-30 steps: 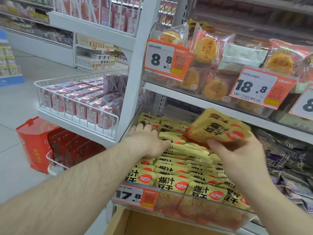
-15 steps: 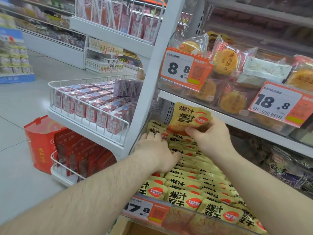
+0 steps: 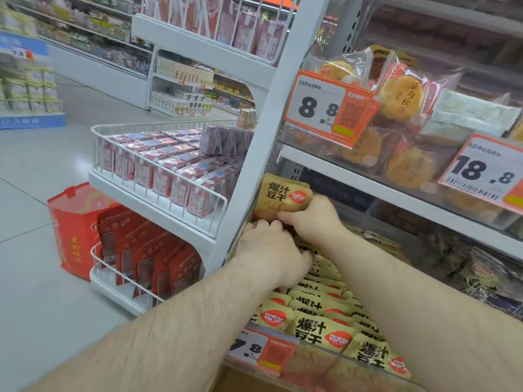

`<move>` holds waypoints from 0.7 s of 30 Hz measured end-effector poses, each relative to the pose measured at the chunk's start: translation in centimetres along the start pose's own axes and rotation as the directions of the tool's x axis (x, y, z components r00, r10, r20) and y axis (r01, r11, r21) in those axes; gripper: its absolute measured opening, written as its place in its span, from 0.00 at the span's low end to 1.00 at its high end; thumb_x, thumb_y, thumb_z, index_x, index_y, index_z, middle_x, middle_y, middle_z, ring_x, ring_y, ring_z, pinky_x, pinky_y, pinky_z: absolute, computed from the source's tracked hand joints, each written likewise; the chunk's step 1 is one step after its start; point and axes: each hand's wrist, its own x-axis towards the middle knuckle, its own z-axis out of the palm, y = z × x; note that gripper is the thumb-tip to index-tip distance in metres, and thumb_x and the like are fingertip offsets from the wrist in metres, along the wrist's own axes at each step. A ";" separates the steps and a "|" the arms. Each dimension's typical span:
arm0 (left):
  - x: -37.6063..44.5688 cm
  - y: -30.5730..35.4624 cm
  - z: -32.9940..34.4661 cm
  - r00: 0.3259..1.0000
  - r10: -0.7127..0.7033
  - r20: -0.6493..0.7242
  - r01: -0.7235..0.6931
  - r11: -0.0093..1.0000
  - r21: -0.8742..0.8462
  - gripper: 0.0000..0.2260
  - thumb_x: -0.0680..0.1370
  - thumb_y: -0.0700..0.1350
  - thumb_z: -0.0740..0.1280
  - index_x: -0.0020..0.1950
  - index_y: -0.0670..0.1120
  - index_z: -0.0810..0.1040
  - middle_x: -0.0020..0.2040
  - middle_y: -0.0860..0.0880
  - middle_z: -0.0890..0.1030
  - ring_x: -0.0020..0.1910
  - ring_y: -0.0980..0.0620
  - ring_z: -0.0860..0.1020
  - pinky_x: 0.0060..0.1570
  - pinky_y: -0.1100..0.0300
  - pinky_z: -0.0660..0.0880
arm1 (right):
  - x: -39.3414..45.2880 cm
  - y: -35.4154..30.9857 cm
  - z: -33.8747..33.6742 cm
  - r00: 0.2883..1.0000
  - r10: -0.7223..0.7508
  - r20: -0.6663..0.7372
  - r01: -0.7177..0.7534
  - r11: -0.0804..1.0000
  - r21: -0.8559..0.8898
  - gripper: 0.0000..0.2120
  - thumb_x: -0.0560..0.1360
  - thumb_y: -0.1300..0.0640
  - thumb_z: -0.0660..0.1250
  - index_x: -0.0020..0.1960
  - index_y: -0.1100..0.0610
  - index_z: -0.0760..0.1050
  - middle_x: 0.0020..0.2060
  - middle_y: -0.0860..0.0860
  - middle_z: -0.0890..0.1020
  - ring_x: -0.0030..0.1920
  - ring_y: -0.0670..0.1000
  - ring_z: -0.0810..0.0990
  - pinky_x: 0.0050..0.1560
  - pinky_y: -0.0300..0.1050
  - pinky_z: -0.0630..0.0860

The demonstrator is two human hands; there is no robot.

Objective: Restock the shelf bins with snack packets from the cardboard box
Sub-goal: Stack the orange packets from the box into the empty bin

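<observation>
Since half a second ago, the right hand [image 3: 310, 219] has carried its yellow snack packet [image 3: 283, 196] further left and back, to the far left corner of the shelf bin [image 3: 319, 363], hard against the white upright post [image 3: 271, 123]. Its fingers are curled round the packet's lower edge, and the packet stands nearly upright with its printed face toward the camera. Just below and touching it, the left hand [image 3: 271, 253] lies palm down on the rows of packets already in the bin, its fingers bent over the rearmost ones and pressing them; whether it actually grasps any cannot be told. Those stocked packets [image 3: 322, 329] stand in overlapping rows running to the clear front wall of the bin, where an orange price tag [image 3: 263, 352] hangs. A corner of the cardboard box [image 3: 240, 381] shows at the bottom edge below the bin. On the shelf above sit bagged round pastries [image 3: 402, 97] behind tags reading 8.8 and 18.8. To the left, a white wire basket [image 3: 158, 165] holds red cartons.
</observation>
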 end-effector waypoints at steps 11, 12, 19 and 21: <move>0.6 -0.4 0.0 0.997 -0.009 0.070 0.008 1.000 0.009 0.38 0.79 0.67 0.46 0.81 0.42 0.53 0.80 0.42 0.56 0.79 0.41 0.53 0.77 0.44 0.50 | 1.5 0.0 0.3 0.980 0.159 0.118 -0.161 0.987 0.005 0.17 0.68 0.56 0.79 0.54 0.56 0.80 0.48 0.51 0.83 0.51 0.53 0.81 0.54 0.50 0.79; 0.6 -0.4 0.0 0.997 -0.011 0.077 0.011 1.000 0.007 0.38 0.80 0.67 0.46 0.81 0.42 0.52 0.81 0.42 0.54 0.79 0.41 0.51 0.78 0.45 0.48 | 1.5 -0.1 0.2 0.981 0.142 0.129 -0.143 0.990 -0.001 0.17 0.68 0.56 0.79 0.54 0.56 0.80 0.47 0.50 0.83 0.50 0.52 0.81 0.50 0.47 0.79; 0.1 -0.2 -0.7 0.993 -0.041 0.111 0.050 0.996 -0.075 0.38 0.80 0.67 0.49 0.81 0.44 0.51 0.80 0.43 0.51 0.79 0.40 0.51 0.77 0.47 0.49 | 2.0 -0.2 -0.4 0.999 -0.026 0.022 0.028 0.995 -0.094 0.19 0.71 0.52 0.76 0.59 0.55 0.78 0.47 0.49 0.82 0.48 0.51 0.81 0.50 0.45 0.77; -0.1 -0.1 -0.8 0.991 -0.053 0.125 0.062 0.996 -0.063 0.37 0.80 0.68 0.49 0.82 0.45 0.51 0.80 0.44 0.50 0.79 0.40 0.51 0.76 0.47 0.50 | 2.2 0.0 -0.4 0.999 -0.037 0.031 0.040 0.994 -0.099 0.16 0.71 0.52 0.76 0.57 0.54 0.79 0.46 0.49 0.83 0.45 0.49 0.80 0.47 0.43 0.77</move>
